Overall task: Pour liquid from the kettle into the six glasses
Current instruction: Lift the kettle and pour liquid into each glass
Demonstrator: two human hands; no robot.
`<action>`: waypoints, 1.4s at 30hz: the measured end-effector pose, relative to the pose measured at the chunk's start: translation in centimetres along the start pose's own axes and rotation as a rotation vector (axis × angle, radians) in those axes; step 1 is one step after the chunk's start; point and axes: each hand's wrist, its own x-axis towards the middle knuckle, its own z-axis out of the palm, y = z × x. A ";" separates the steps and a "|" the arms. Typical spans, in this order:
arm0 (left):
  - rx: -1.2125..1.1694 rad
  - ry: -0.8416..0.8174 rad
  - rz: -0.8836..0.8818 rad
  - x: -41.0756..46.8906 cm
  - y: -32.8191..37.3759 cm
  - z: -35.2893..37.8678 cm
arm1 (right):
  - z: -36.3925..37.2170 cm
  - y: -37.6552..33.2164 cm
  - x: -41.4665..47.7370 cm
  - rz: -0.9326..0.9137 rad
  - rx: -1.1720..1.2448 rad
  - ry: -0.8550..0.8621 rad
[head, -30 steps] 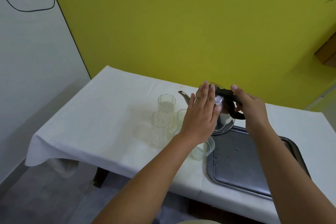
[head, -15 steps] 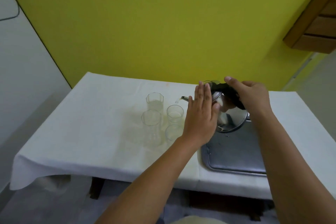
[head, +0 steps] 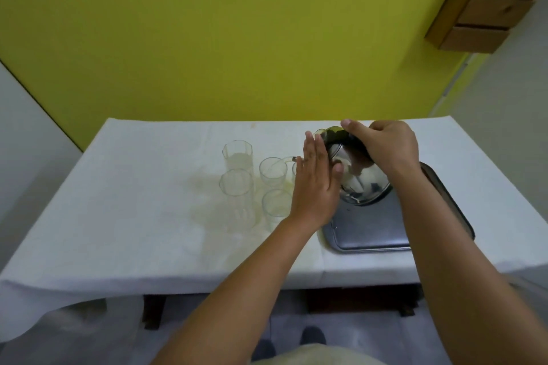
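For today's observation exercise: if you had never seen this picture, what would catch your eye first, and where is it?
First the shiny steel kettle, tipped left above the metal tray at centre right, its handle gripped by the right hand while the left hand lies flat against its side. Next, the thin stream from its spout into a short glass within the cluster of clear glasses on the white tablecloth. Behind, a bright yellow wall.

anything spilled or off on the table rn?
Yes: a yellowish wet stain marks the white tablecloth around the tall front glass, like an earlier spill. The kettle stream itself lands inside a short glass.
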 end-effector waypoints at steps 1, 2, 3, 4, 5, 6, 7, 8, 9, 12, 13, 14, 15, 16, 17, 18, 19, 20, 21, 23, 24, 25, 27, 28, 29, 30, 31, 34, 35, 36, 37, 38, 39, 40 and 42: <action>-0.004 -0.003 -0.002 -0.1 -0.1 0.0 | 0.1 0.0 -0.1 0.004 -0.007 0.005; -0.006 -0.005 -0.001 -0.2 -0.2 -0.1 | 0.3 0.0 -0.2 0.007 -0.013 0.008; -0.008 -0.009 0.003 -0.2 -0.4 -0.1 | 0.4 0.0 -0.3 0.009 -0.019 0.009; -0.011 -0.012 0.005 -0.3 -0.5 -0.2 | 0.6 0.1 -0.3 0.011 -0.024 0.008; -0.018 -0.016 0.004 -0.4 -0.7 -0.2 | 0.7 0.1 -0.4 0.011 -0.028 0.008; -0.026 -0.019 0.000 -0.5 -0.8 -0.2 | 0.8 0.1 -0.4 0.011 -0.033 0.007; -0.034 -0.022 -0.005 -0.6 -1.0 -0.1 | 0.9 0.1 -0.5 0.012 -0.036 0.006; -0.040 -0.024 -0.009 -0.7 -1.1 -0.1 | 1.0 0.0 -0.6 0.013 -0.037 0.004; -0.043 -0.027 -0.011 -0.8 -1.2 -0.1 | 1.1 0.0 -0.7 0.014 -0.039 0.002; -0.045 -0.037 -0.001 -0.9 -1.5 -0.2 | 1.2 0.1 -0.9 0.019 -0.046 0.004; -0.047 -0.042 0.002 -1.0 -1.5 -0.2 | 1.1 0.2 -0.9 0.023 -0.045 0.006; -0.051 -0.047 0.006 -1.1 -1.5 -0.2 | 1.1 0.3 -1.0 0.027 -0.043 0.008; -0.055 -0.053 0.013 -1.1 -1.4 -0.3 | 1.0 0.3 -1.1 0.032 -0.041 0.010; -0.058 -0.059 0.020 -1.2 -1.4 -0.3 | 0.9 0.3 -1.1 0.037 -0.037 0.014; -0.059 -0.066 0.024 -1.2 -1.3 -0.3 | 0.9 0.4 -1.1 0.040 -0.033 0.018; -0.059 -0.071 0.028 -1.2 -1.2 -0.4 | 0.8 0.4 -1.2 0.043 -0.029 0.021; -0.056 -0.076 0.031 -1.2 -1.1 -0.4 | 0.6 0.4 -1.2 0.043 -0.023 0.024; -0.053 -0.080 0.032 -1.2 -0.9 -0.5 | 0.6 0.6 -1.2 0.044 -0.011 0.025; -0.050 -0.084 0.037 -1.1 -0.8 -0.6 | 0.4 0.8 -1.2 0.047 0.013 0.022; -0.046 -0.088 0.058 -0.9 -0.4 -0.8 | 0.2 1.3 -1.0 0.063 0.087 0.021; -0.044 -0.092 0.067 -0.8 -0.2 -0.9 | 0.0 1.5 -1.0 0.076 0.129 0.020; -0.036 -0.098 0.077 -0.7 0.0 -1.1 | -0.1 1.7 -1.0 0.092 0.168 0.020; -0.010 -0.113 0.109 -0.4 0.3 -1.4 | -0.4 2.0 -0.9 0.128 0.238 0.019; 0.005 -0.121 0.126 -0.2 0.4 -1.5 | -0.5 2.1 -0.9 0.143 0.274 0.014; 0.021 -0.132 0.138 0.0 0.5 -1.7 | -0.6 2.4 -0.8 0.156 0.319 0.008; 0.039 -0.144 0.147 0.1 0.6 -1.9 | -0.6 2.7 -0.8 0.165 0.364 0.001; 0.057 -0.155 0.163 0.3 0.6 -2.1 | -0.7 2.9 -0.9 0.175 0.409 -0.003; 0.109 -0.154 0.211 0.6 1.3 -2.0 | -1.2 3.1 -1.1 0.201 0.508 -0.011; 0.113 -0.160 0.210 0.9 1.4 -1.9 | -1.3 3.2 -1.0 0.204 0.525 -0.006; 0.121 -0.163 0.212 1.5 2.3 -1.0 | -2.4 3.7 -0.6 0.208 0.537 0.008; 0.129 -0.169 0.217 1.8 3.1 -0.1 | -3.5 4.3 -0.1 0.198 0.542 0.015; 0.141 -0.171 0.220 1.7 3.0 0.0 | -3.3 4.5 -0.1 0.202 0.552 0.005; 0.154 -0.164 0.224 1.6 3.1 0.2 | -3.2 4.7 -0.1 0.214 0.564 0.000; 0.156 -0.163 0.222 1.6 2.9 0.4 | -3.1 4.9 -0.1 0.219 0.572 0.007; 0.165 -0.155 0.193 1.6 3.3 1.4 | -3.4 5.7 0.5 0.223 0.570 -0.001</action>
